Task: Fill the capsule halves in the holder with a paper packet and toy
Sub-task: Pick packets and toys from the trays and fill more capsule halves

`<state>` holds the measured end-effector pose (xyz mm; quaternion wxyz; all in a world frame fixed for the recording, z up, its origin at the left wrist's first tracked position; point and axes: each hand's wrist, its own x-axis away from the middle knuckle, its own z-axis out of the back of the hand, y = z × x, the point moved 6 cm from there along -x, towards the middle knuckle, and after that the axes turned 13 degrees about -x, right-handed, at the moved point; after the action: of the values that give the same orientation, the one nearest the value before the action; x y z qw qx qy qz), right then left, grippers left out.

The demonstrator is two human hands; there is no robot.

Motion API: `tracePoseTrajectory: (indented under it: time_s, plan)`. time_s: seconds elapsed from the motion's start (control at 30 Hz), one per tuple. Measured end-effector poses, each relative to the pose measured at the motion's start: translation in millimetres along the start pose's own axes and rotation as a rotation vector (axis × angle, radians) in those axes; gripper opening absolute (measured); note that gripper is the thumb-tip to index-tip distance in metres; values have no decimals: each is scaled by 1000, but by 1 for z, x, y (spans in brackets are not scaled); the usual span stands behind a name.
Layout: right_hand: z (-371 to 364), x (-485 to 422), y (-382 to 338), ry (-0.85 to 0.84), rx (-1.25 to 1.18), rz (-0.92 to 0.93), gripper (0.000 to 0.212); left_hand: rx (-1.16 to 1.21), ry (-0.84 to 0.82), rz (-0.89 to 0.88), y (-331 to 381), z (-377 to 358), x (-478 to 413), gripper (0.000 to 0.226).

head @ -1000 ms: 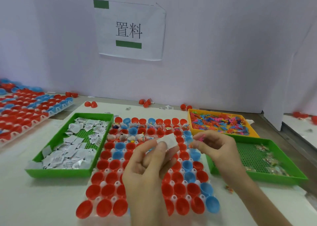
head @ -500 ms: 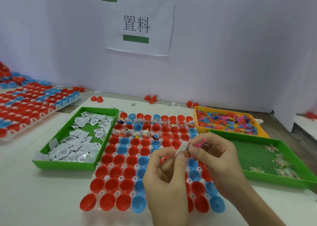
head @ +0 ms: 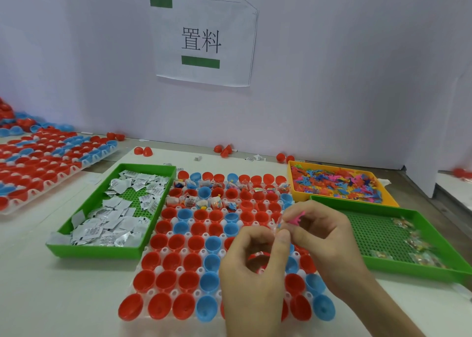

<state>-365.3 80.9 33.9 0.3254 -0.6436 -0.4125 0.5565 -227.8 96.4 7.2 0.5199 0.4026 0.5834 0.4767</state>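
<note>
A white holder (head: pixel 151 292) in the middle of the table carries rows of red and blue capsule halves (head: pixel 163 280). Several halves in its far rows hold packets and toys (head: pixel 204 201). Both hands meet above the holder's right side. My left hand (head: pixel 255 270) pinches a small paper packet (head: pixel 276 227) between thumb and forefinger; it shows edge-on and is mostly hidden. My right hand (head: pixel 324 237) pinches a pink toy (head: pixel 297 219) at its fingertips, right beside the packet.
A green tray (head: pixel 102 251) of paper packets (head: pixel 115 224) lies left of the holder. An orange tray (head: pixel 291 180) of coloured toys (head: pixel 337 183) and a green tray (head: pixel 408 273) with clear bags lie right. Another filled holder (head: pixel 38 163) is far left.
My hands have come together over the holder. The packet, flat-on a second ago in my left hand, now sits edge-on against the pink toy in my right.
</note>
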Motion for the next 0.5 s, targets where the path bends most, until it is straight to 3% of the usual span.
tracePoseTrajectory:
  time_s: [0.1,0.43,0.5]
  plan:
    - [-2,-1,-3,-25,24,28,13,-43,-10,-24,-4,5,-4,11]
    - [16,-5,1,99,12,9,14,76,-54,15,-4,14,-7,6]
    - [17,-5,3,98,60,-33,16,96,-90,15,-3,14,-6,16]
